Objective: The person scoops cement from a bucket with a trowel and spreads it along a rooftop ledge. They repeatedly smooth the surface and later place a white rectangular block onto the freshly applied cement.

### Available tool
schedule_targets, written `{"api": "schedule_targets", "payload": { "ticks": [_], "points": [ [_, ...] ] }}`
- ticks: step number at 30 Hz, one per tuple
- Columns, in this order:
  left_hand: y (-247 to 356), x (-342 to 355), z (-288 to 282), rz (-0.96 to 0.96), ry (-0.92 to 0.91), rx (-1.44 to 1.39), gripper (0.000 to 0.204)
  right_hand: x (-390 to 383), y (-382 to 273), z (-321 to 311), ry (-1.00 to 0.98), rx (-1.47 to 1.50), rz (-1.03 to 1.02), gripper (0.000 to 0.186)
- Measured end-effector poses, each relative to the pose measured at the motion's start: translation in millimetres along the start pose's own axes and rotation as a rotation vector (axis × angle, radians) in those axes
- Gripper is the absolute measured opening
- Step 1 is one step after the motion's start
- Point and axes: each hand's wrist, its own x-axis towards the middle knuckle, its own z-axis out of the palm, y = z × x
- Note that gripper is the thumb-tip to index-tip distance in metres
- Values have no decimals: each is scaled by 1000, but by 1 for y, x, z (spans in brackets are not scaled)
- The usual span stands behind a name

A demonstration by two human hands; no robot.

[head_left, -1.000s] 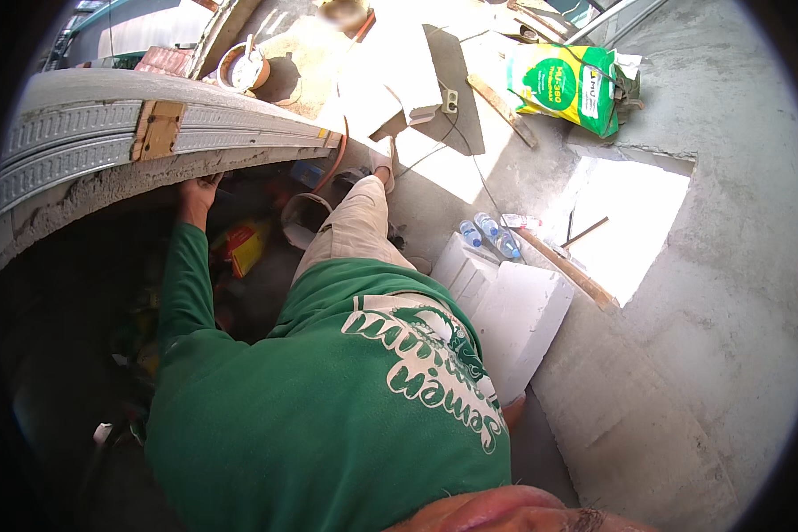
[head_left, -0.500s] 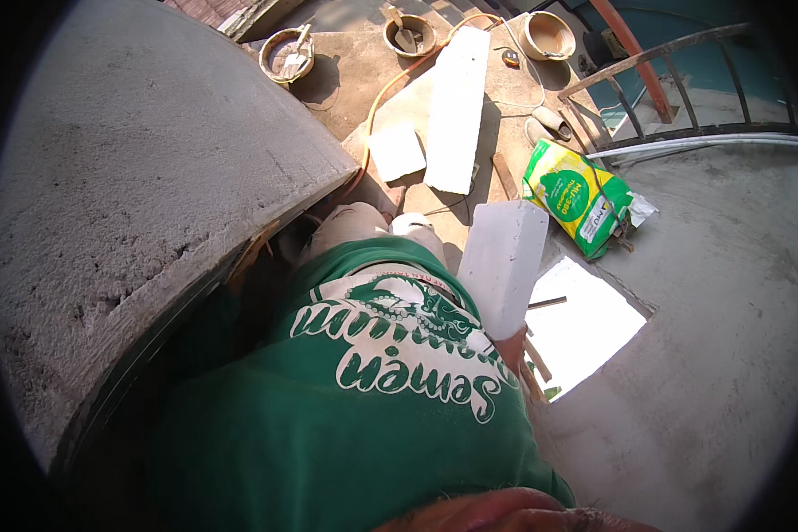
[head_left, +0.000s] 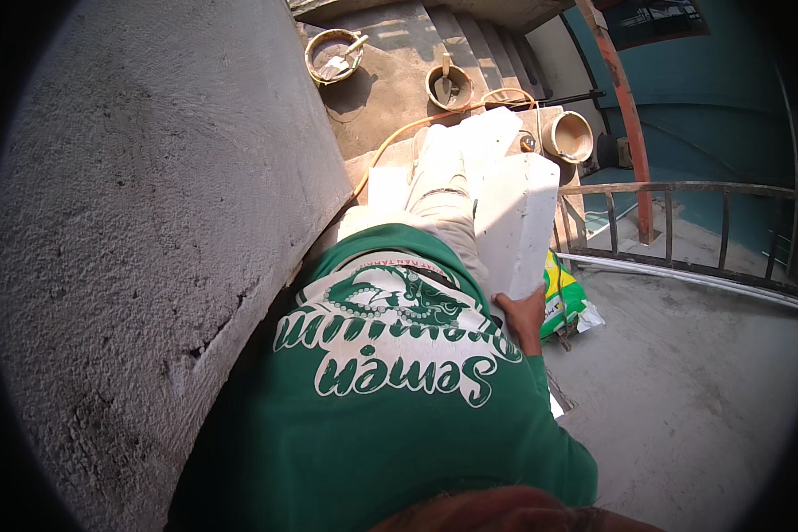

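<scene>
My right hand (head_left: 523, 317) grips the near end of a long white block (head_left: 519, 230), thumb on its near side. The block is tilted away from me, beside my right leg. Its far end overlaps another white slab (head_left: 495, 131) lying on the ground. A smaller white piece (head_left: 388, 184) lies left of my outstretched leg. Just right of my hand, a green and yellow bag (head_left: 562, 291) is partly hidden by the block. My left hand is not in view.
A rough grey wall (head_left: 177, 177) rises close on my left. Ahead are a trowel bucket (head_left: 313, 60), another bucket with a trowel (head_left: 459, 96), an orange hose (head_left: 390, 149), a tape measure (head_left: 528, 142) and a third bucket (head_left: 569, 133). A metal railing (head_left: 665, 188) and white pipes (head_left: 683, 275) stand right.
The held block has moved forward and now covers much of the bag. My leg extends farther forward. The view has shifted, showing more steps ahead and less of the bright opening on the right.
</scene>
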Motion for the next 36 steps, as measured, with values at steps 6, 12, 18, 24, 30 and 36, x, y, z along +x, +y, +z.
{"api": "schedule_targets", "payload": {
  "ticks": [6,12,18,24,30,36],
  "points": [
    [60,5,99,70,17,105,58,80,-66,-69,-121,-134,-59,125],
    [177,45,237,224,-63,401,57,172,-146,-94,-198,-241,-109,123],
    [257,50,375,266,-114,690,57,298,-112,-136,-222,-169,-266,124],
    [291,72,419,266,-120,882,56,332,-250,-217,-233,-398,-283,131],
    [297,89,424,165,-122,1078,56,386,-306,-259,-165,-335,-385,128],
    [310,125,399,-74,-69,1228,55,453,-396,-295,-67,-418,-518,126]
  ]
}}
